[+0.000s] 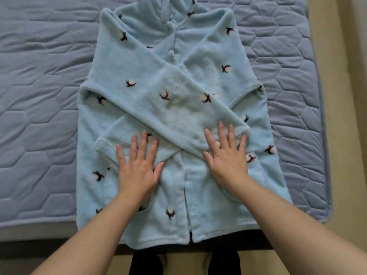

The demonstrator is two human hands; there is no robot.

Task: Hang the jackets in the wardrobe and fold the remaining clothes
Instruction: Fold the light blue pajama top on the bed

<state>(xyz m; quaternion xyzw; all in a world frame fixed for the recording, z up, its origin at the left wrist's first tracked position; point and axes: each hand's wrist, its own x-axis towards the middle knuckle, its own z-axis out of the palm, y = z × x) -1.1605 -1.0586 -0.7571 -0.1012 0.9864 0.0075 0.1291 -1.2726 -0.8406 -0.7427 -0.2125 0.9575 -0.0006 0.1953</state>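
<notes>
Both forearms reach in, left hand point(137, 171) and right hand point(228, 161) pressing flat, fingers spread, on the blue fleece top point(139, 76) lying on the bed point(39, 96), sleeves crossed. Folding underway; next, probably the hem goes up.

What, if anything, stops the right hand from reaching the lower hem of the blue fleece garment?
Likely nothing, so yes: the right hand rests flat on the fleece garment, and the lower hem lies uncovered nearer the person.

Home bedrm: quilted mattress point(49, 80), fleece robe point(139, 68).
</notes>
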